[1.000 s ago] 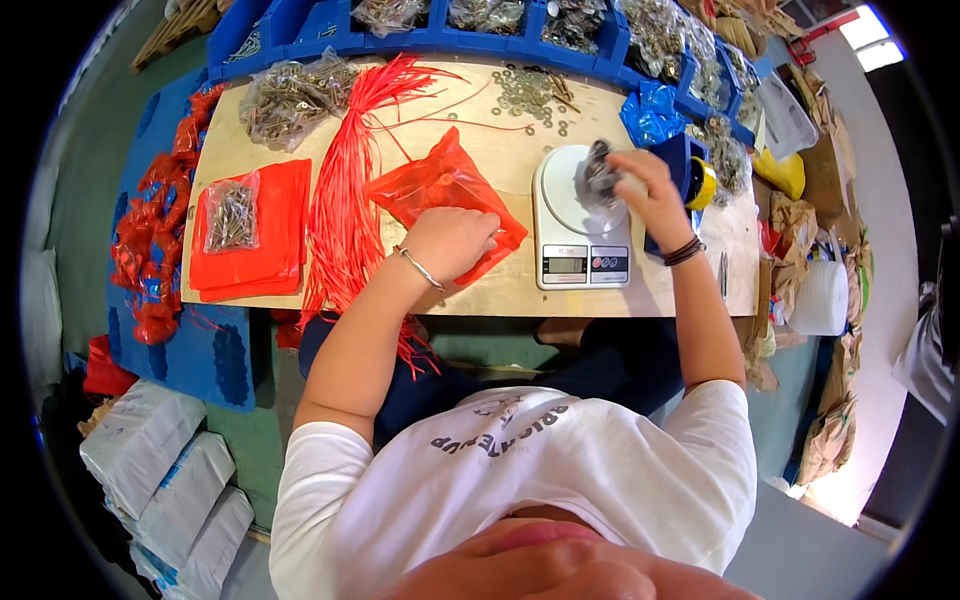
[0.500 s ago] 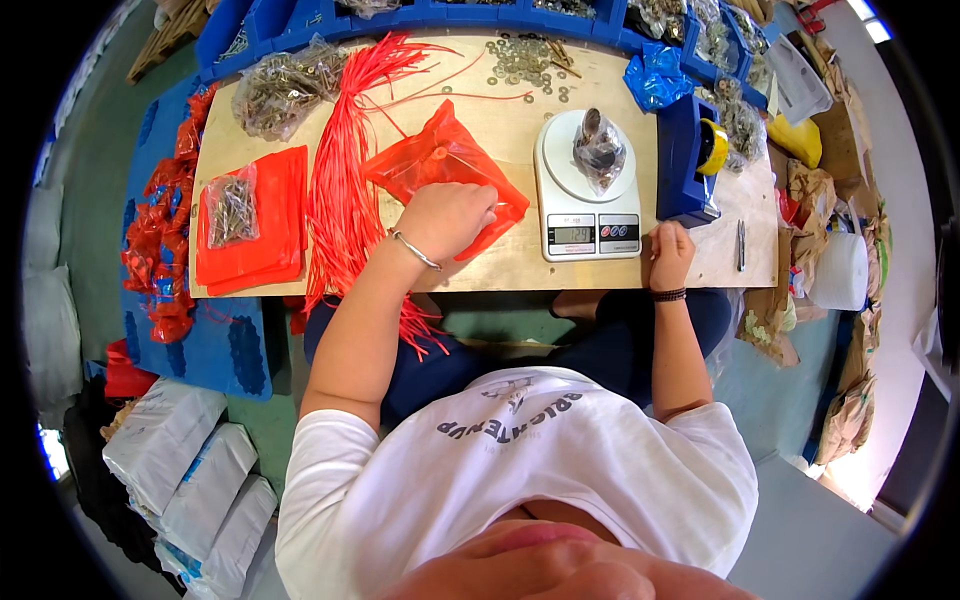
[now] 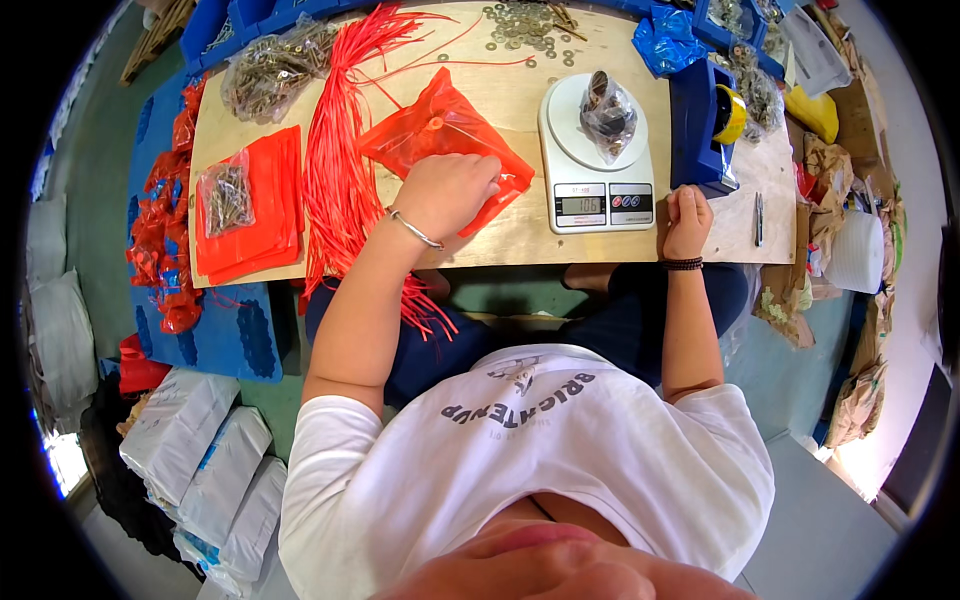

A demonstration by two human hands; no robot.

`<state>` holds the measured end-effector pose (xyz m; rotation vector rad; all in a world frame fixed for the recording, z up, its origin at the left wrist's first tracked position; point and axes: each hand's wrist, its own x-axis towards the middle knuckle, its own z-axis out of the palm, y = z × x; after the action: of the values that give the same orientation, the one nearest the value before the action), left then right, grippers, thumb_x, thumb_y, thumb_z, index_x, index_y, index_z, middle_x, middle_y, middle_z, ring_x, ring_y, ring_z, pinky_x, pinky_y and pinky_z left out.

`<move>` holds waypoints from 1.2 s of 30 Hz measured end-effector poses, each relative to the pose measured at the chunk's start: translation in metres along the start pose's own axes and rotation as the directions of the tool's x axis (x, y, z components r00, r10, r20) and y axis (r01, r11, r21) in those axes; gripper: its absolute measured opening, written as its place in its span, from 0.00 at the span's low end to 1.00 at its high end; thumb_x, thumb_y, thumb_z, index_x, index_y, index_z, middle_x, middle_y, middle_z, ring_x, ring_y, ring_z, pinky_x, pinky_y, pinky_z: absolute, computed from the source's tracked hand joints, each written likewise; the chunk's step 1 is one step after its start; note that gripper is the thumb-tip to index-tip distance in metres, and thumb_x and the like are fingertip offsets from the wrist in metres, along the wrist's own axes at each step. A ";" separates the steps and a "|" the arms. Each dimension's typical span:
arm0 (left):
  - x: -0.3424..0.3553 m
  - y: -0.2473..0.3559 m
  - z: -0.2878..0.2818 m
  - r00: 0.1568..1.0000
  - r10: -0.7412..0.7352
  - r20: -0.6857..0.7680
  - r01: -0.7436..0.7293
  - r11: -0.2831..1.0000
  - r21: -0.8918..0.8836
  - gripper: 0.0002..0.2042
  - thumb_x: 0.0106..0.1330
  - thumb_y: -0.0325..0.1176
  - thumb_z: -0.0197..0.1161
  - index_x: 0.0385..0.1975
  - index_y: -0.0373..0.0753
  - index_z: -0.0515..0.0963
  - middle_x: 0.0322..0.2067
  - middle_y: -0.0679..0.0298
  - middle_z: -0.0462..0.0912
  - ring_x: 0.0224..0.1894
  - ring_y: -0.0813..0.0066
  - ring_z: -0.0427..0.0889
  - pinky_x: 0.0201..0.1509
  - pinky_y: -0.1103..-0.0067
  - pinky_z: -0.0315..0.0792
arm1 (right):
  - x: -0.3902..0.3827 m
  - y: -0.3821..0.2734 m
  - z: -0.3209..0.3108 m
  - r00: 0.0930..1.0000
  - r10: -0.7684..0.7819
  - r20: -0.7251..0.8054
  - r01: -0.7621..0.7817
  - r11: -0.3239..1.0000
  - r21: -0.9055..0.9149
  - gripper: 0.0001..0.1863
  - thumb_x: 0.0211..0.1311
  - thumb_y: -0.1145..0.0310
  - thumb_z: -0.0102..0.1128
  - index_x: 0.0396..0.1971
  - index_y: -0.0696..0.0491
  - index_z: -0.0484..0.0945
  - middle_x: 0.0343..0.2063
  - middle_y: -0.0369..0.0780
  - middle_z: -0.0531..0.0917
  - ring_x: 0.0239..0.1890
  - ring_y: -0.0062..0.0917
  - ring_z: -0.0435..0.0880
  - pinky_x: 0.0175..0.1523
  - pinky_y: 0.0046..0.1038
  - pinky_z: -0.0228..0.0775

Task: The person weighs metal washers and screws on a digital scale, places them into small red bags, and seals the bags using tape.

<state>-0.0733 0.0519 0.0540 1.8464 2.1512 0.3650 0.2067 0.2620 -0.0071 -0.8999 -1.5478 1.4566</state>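
My left hand [image 3: 452, 196], a metal bangle at its wrist, lies over the near part of a red plastic bag [image 3: 432, 98]. Its fingers are curled closed at the bag's right side, and their tips are partly hidden. A small round piece shows through the bag's film. My right hand [image 3: 688, 222] rests loosely closed at the table's front edge, right of a white kitchen scale [image 3: 556, 200], with nothing seen in it. On the scale's round plate sits a clear plastic bag [image 3: 608, 122] with dark metal parts inside.
Red plastic strings [image 3: 345, 150] lie left of the bag, beside stacked red sheets [image 3: 250, 250] topped by a bag of screws [image 3: 228, 196]. Washers [image 3: 520, 35] are scattered at the back. A blue tape dispenser [image 3: 697, 130] and a pen [image 3: 759, 220] are at the right.
The table sits slightly higher in the picture, and the scale's display reads differently. Both hands keep nearly the same places on the table; the left still holds the red bag.
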 end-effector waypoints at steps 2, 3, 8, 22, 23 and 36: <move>-0.001 0.000 0.001 1.000 0.000 0.000 0.000 1.000 0.000 0.07 0.61 0.35 0.57 0.27 0.39 0.71 0.26 0.59 0.78 0.34 0.59 0.79 0.36 0.65 0.72 | -0.001 -0.005 0.004 1.000 0.011 0.025 -0.013 0.998 0.063 0.15 0.69 0.67 0.49 0.20 0.55 0.70 0.16 0.29 0.65 0.19 0.11 0.58 0.26 0.16 0.48; -0.001 -0.001 0.002 1.000 0.009 -0.011 -0.009 1.000 -0.007 0.07 0.61 0.35 0.57 0.27 0.39 0.71 0.26 0.59 0.78 0.34 0.59 0.79 0.36 0.65 0.72 | -0.002 -0.004 0.004 1.000 0.012 0.026 -0.013 0.998 0.063 0.15 0.69 0.67 0.49 0.20 0.55 0.70 0.16 0.29 0.65 0.19 0.11 0.58 0.26 0.16 0.48; -0.001 -0.001 0.001 0.999 0.039 -0.029 -0.038 0.999 0.004 0.07 0.61 0.35 0.56 0.27 0.39 0.71 0.26 0.59 0.78 0.34 0.59 0.79 0.36 0.65 0.72 | 0.003 -0.009 -0.001 0.999 0.001 0.053 -0.001 1.000 0.002 0.11 0.67 0.69 0.50 0.25 0.57 0.73 0.20 0.31 0.69 0.22 0.12 0.63 0.28 0.15 0.54; -0.002 0.000 0.001 0.999 0.025 -0.035 -0.025 1.000 -0.016 0.07 0.61 0.35 0.56 0.27 0.38 0.71 0.26 0.58 0.79 0.33 0.58 0.79 0.36 0.65 0.72 | 0.040 -0.100 0.097 0.694 -0.573 0.435 0.705 0.417 -0.574 0.24 0.52 0.72 0.58 0.53 0.55 0.70 0.49 0.45 0.76 0.51 0.42 0.71 0.57 0.36 0.63; -0.003 0.000 0.001 0.999 0.021 -0.032 -0.022 1.000 -0.019 0.07 0.61 0.35 0.56 0.27 0.38 0.71 0.26 0.58 0.79 0.33 0.58 0.79 0.36 0.65 0.72 | 0.040 -0.104 0.099 0.695 -0.573 0.434 0.703 0.416 -0.577 0.24 0.52 0.72 0.58 0.53 0.54 0.70 0.49 0.45 0.75 0.51 0.42 0.71 0.57 0.36 0.63; -0.003 0.007 -0.003 0.986 0.134 -0.096 -0.140 0.988 -0.064 0.08 0.63 0.36 0.55 0.27 0.39 0.71 0.27 0.59 0.79 0.33 0.61 0.80 0.34 0.66 0.74 | 0.054 -0.043 0.119 0.804 -0.321 0.501 0.579 0.230 -0.782 0.32 0.47 0.66 0.65 0.56 0.38 0.70 0.55 0.41 0.72 0.56 0.43 0.69 0.57 0.36 0.67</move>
<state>-0.0677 0.0500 0.0598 1.9788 2.0456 0.5589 0.0772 0.2571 0.0391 -0.7014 -2.6172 0.0983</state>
